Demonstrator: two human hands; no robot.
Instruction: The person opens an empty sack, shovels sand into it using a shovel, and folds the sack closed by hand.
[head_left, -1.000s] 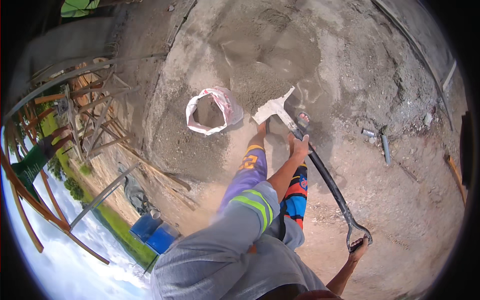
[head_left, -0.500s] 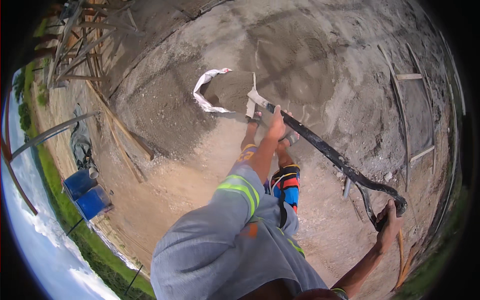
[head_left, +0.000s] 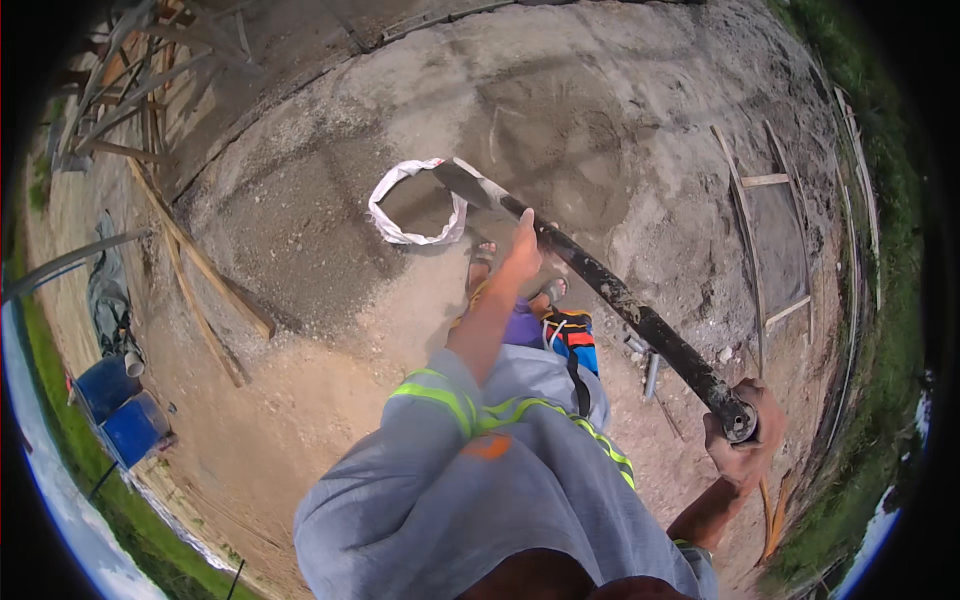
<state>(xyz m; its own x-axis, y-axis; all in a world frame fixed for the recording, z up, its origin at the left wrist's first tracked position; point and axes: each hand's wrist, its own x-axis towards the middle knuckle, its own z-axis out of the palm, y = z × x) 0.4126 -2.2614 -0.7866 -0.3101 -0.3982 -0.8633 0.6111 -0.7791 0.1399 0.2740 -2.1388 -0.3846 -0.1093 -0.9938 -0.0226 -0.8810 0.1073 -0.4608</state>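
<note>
Left hand (head_left: 520, 253), right hand (head_left: 756, 450) grip shovel (head_left: 640, 317) | since earlier: blade (head_left: 466, 184) tipped at sack rim (head_left: 381, 192)

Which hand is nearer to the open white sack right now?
Left. The left hand grips the shovel near its blade, a little right of the open white sack; the right hand holds the handle end, much farther to the right.
</note>
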